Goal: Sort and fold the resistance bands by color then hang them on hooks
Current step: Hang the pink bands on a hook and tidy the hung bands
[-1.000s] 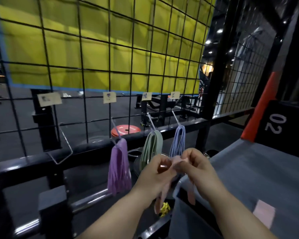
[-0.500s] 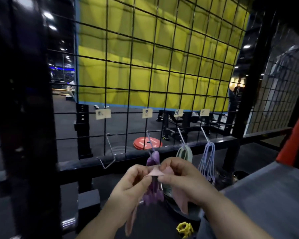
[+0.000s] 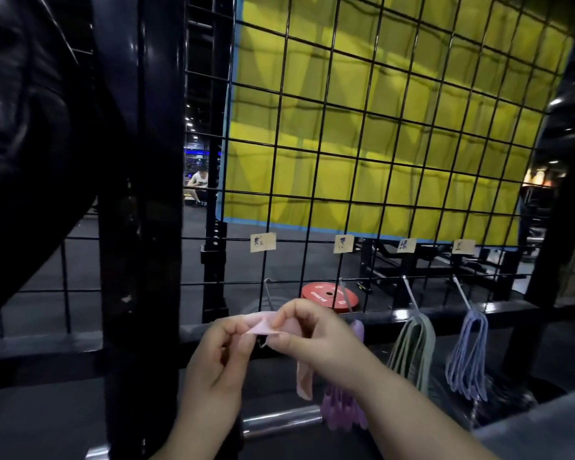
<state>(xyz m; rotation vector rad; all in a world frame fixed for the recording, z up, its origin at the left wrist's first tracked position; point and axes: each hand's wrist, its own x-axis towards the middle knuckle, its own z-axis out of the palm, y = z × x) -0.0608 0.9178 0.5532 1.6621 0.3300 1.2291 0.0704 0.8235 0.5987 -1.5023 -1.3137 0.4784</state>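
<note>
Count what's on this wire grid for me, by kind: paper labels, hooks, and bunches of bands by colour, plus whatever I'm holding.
paper labels: 4
hooks: 4
purple bunch: 1
green bunch: 1
blue bunch: 1
pink band, pinched by left hand and right hand: 1
Total: 12

The right hand [image 3: 312, 340] hides most of the bundle of purple rubber bands [image 3: 342, 413]. The thin wire hook [image 3: 269, 295] partly disappears behind the pale pink flat band [image 3: 263, 326]. Writing on the small paper labels [image 3: 263, 242] is unreadable.
</note>
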